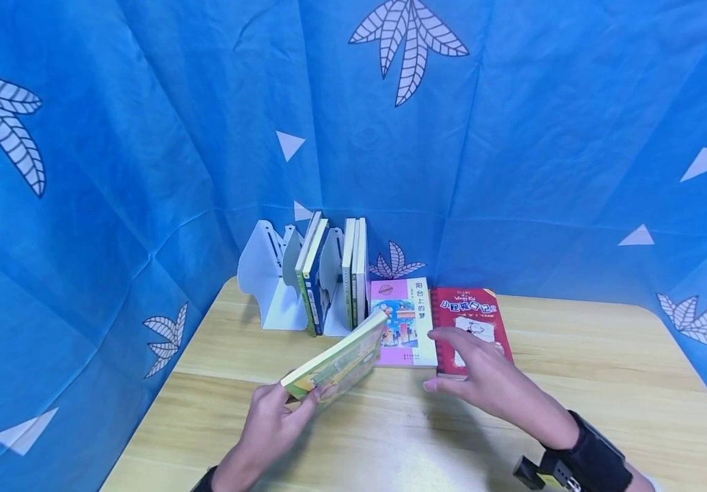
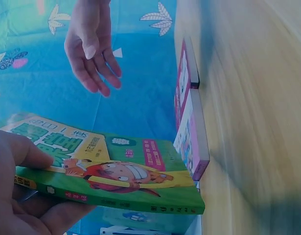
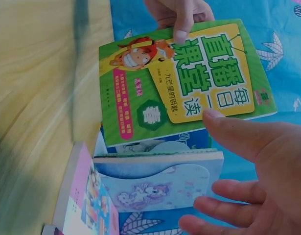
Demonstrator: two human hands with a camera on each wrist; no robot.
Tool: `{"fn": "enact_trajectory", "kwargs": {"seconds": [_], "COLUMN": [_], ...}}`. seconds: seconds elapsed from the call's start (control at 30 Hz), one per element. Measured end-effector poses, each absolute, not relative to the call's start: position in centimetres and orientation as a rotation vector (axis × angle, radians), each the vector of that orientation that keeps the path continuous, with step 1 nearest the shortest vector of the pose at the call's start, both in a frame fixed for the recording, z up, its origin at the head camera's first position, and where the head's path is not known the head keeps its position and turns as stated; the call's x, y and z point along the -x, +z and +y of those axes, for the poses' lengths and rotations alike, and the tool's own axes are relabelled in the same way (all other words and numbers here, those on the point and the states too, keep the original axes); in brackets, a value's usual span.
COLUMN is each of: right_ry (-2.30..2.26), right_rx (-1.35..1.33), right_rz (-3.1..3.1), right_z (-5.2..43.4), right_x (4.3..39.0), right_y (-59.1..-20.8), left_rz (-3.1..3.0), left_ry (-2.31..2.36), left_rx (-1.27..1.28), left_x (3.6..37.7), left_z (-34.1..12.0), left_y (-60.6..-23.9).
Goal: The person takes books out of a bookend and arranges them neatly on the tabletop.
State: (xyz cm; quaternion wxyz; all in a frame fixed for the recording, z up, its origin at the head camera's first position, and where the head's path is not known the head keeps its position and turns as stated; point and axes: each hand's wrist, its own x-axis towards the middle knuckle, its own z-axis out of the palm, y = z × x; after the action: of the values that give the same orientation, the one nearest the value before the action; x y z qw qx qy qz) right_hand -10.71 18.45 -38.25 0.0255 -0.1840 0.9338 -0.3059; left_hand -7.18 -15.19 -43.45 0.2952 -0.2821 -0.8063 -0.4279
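Observation:
My left hand (image 1: 273,417) grips a green book (image 3: 228,73) by one end, thumb on its cover and fingers beneath. The cover carries a yellow panel and a cartoon red-haired figure; in the head view the book is tilted above the table. My right hand (image 1: 483,372) is held apart from it, fingers spread and holding nothing, over the near edge of a red book (image 1: 473,321) lying flat. Beside that lies a pink and white book (image 1: 404,342). In the right wrist view the right fingertips overlap the green book's edge.
White bookends (image 1: 261,273) stand at the back left of the wooden table (image 1: 575,383). Several upright books (image 1: 313,280) lean in one section, and others (image 1: 355,273) stand against the right divider. A blue patterned cloth (image 1: 513,171) hangs behind and at the left.

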Motion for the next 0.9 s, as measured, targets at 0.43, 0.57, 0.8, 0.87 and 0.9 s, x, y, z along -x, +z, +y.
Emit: {"fn": "enact_trajectory", "kwargs": {"seconds": [0.43, 0.57, 0.8, 0.87, 0.9], "right_ry": [-1.027, -1.032, -1.042, -1.049, -1.054], "right_rx": [0.674, 0.68, 0.674, 0.653, 0.644], "right_rz": [2.847, 2.838, 2.795, 2.78, 2.77], "right_z": [18.3, 18.2, 17.9, 17.8, 17.8], "right_x": [10.3, 10.2, 9.8, 9.7, 9.6], "right_y": [-37.9, -37.9, -37.6, -37.6, -37.5], "left_rz": [-2.149, -2.136, -2.081, -2.089, -2.087], "left_ry": [-1.162, -1.165, -1.18, -1.183, -1.179], "left_rx": [0.922, 0.96, 1.061, 1.07, 1.076], "left_x": [6.9, 6.9, 6.8, 6.7, 6.7], "left_z": [-14.5, -14.4, -14.1, -14.0, -13.9], "left_y": [-42.8, -42.9, -42.9, -42.8, -42.8]}}
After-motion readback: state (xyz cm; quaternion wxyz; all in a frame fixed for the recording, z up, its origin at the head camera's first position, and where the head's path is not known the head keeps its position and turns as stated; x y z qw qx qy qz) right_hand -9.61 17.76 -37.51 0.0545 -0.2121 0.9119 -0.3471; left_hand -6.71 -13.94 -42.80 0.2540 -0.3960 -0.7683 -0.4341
